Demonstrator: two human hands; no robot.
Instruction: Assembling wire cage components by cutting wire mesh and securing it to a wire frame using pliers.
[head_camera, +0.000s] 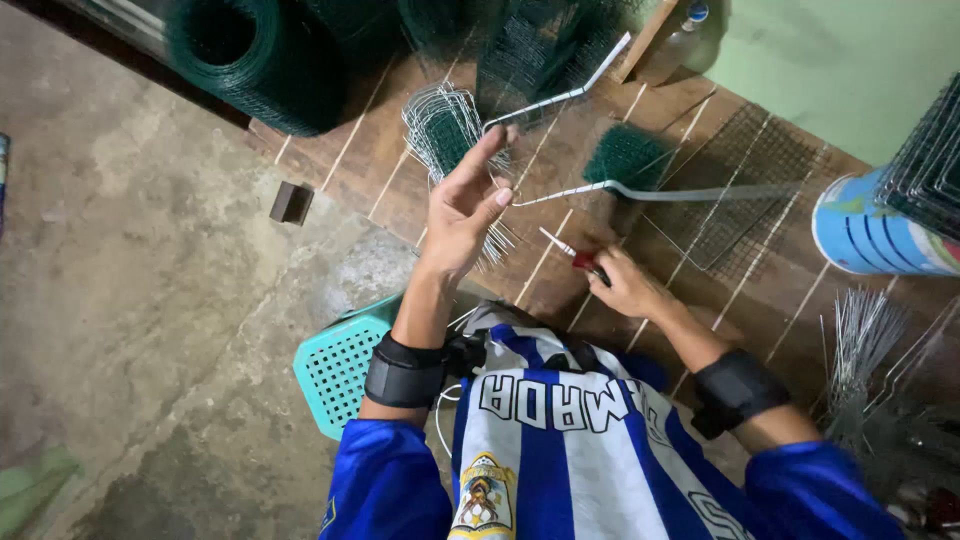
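Counted: hands 2 (465, 205) (625, 285) | wristbands 2 (405, 372) (738, 388) | screwdriver 1 (572, 255) | stool 1 (335, 365) | bucket 1 (870, 235) | block 1 (291, 202)

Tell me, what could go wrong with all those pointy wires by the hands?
The left hand is raised, fingers among the bent wire pieces, so a loose end could prick or scratch bare skin. The right hand grips a red-handled tool pointing toward the left hand; a slip might jab it.

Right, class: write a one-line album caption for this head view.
Left hand lifts a bent wire while right hand grips a red-handled tool over wooden boards.
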